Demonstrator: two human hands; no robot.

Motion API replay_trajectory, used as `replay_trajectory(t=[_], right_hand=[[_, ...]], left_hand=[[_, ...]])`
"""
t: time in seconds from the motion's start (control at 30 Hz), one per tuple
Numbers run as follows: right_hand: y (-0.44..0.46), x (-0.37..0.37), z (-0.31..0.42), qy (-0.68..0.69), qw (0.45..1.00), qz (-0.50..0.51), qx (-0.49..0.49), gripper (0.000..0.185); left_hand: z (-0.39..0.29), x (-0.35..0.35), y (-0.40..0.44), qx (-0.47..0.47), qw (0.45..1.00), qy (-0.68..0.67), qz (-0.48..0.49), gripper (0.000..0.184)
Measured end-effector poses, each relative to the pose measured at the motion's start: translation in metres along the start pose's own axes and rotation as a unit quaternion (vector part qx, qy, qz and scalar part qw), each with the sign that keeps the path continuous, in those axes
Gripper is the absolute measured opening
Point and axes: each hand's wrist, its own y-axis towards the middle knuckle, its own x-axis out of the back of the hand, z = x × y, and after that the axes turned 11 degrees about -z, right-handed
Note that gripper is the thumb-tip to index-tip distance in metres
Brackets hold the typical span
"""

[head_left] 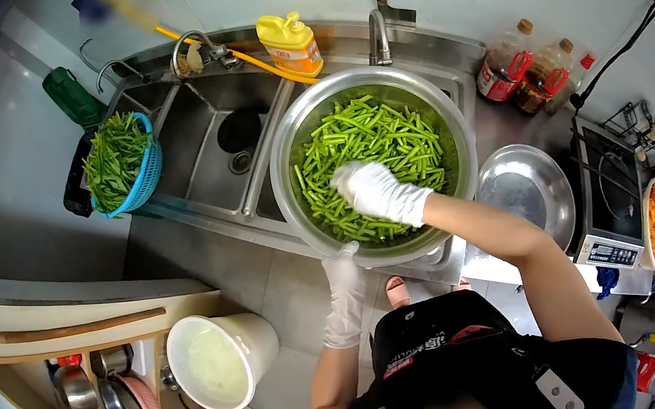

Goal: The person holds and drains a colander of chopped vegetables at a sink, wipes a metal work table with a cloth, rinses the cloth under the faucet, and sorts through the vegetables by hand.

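Cut green stems — a heap in the large metal bowl, which sits over the sink counter just below a curved faucet. Right hand, white-gloved, down among the stems near the bowl's middle; blurred, so can't tell whether the fingers are closed on any. Left hand, gloved too, touches the near rim, thumb uppermost; fingers hidden, grip uncertain. Step in hand, by my reading: working the stems over by hand, bowl steadied from the near side. Next move seems to call for reaching under the heap without pushing stems over the rim — left hand kept at the edge.

Outward: yellow jug behind the bowl; blue basket of leafy greens past the sink to the left; shallow metal pan just right; bottles beyond.
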Motion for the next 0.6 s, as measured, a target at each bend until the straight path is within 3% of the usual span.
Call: replay_trajectory(t=[0.03,0.07,0.13,0.2,0.23,0.33,0.47,0.6], right_hand=[[0.004,0.008,-0.006,-0.111,0.992,-0.057,0.008,0.018],[0.007,0.014,-0.023,-0.077,0.997,0.002,0.026,0.023],[0.007,0.023,-0.053,-0.165,0.986,0.011,0.034,0.034],[0.002,0.013,-0.087,-0.155,0.986,-0.036,0.042,0.043],[-0.001,0.014,-0.085,-0.169,0.985,-0.013,0.032,0.043],[-0.005,0.020,-0.083,-0.129,0.992,-0.007,-0.011,0.039],[-0.021,0.072,-0.077,0.028,0.994,-0.105,0.006,0.027],[-0.067,0.139,-0.078,0.067,0.967,-0.223,-0.101,0.024]], left_hand=[[0.001,-0.001,-0.002,-0.006,1.000,-0.003,-0.001,0.017],[0.004,0.001,-0.001,-0.004,1.000,0.004,0.002,0.017],[0.009,0.008,0.005,-0.003,1.000,0.021,0.009,0.018],[0.007,0.010,0.007,0.007,0.999,0.031,0.007,0.018],[0.006,0.010,0.007,0.013,0.999,0.036,0.005,0.019],[0.002,0.008,0.006,0.012,1.000,0.016,0.002,0.019],[-0.007,0.007,0.008,0.024,1.000,0.009,-0.005,0.018],[-0.004,0.027,0.039,0.058,0.998,0.039,0.003,0.023]])
